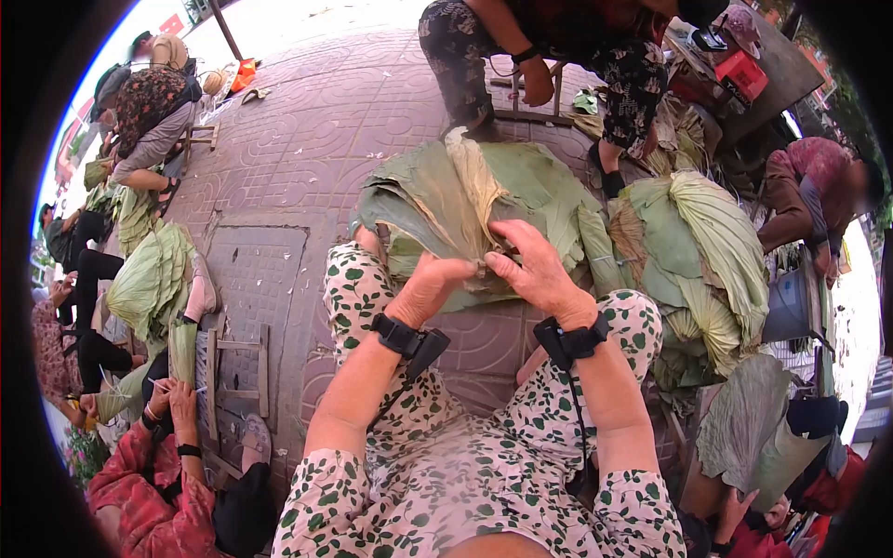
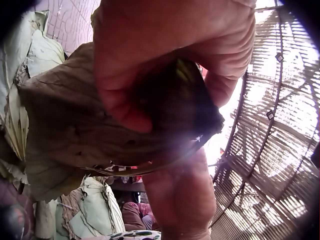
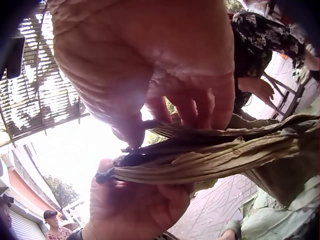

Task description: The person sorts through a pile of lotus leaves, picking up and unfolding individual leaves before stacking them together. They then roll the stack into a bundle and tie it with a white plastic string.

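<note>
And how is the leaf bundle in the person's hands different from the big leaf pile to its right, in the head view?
The held bundle is gripped at one end by the hands, left and right; no visible hand touches the right pile. The held bundle looks smaller than the right pile. The held bundle shows a crumpled yellowish strip; the right pile shows a broad, pleated pale-green leaf. Both include green and dry leaves.

**Paving (image 1: 279, 139) with people and stools around**

Shows a rectangular cover plate (image 1: 256, 279) set into the paving at left, near a wooden stool (image 1: 212, 383). Takes in a person in red (image 1: 153, 484) at lower left, a person in dark floral trousers (image 1: 637, 84) opposite, and a person in a reddish top (image 1: 809, 172) at right, near a blue-grey bucket (image 1: 786, 307). Includes an orange item (image 1: 244, 74) at upper left, a red box (image 1: 741, 76) at upper right.
</note>
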Action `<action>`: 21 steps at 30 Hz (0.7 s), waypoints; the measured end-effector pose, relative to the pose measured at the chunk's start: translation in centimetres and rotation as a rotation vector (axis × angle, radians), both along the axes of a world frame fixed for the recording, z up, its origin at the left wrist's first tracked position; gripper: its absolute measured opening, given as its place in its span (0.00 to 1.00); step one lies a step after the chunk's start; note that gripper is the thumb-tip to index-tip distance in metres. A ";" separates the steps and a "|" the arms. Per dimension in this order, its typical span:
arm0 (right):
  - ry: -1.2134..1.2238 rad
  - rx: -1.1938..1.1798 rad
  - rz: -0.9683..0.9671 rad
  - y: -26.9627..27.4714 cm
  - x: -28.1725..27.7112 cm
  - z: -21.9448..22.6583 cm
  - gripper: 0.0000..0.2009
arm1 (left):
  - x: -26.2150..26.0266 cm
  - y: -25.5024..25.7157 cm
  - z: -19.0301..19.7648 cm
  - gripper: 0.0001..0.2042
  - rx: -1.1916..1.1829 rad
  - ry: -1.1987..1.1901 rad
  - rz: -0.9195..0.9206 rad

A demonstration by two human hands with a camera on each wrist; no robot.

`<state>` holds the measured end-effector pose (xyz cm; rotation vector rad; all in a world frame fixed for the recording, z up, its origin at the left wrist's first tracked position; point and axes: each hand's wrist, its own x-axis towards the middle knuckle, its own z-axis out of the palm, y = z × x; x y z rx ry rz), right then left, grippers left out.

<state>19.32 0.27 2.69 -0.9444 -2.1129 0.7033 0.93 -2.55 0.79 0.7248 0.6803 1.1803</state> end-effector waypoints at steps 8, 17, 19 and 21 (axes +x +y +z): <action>0.024 -0.019 -0.006 0.0 -0.2 0.1 0.21 | -0.1 0.0 0.1 0.16 -0.013 -0.018 0.005; 0.002 0.007 0.035 0.0 -0.2 0.2 0.26 | -0.3 0.1 -0.2 0.15 -0.016 -0.040 0.014; -0.005 0.001 0.034 0.1 -0.2 0.0 0.27 | -0.1 -0.1 0.0 0.14 -0.014 -0.025 0.026; -0.014 -0.006 0.034 0.1 -0.2 0.0 0.28 | 0.0 -0.1 0.0 0.13 -0.014 -0.012 0.037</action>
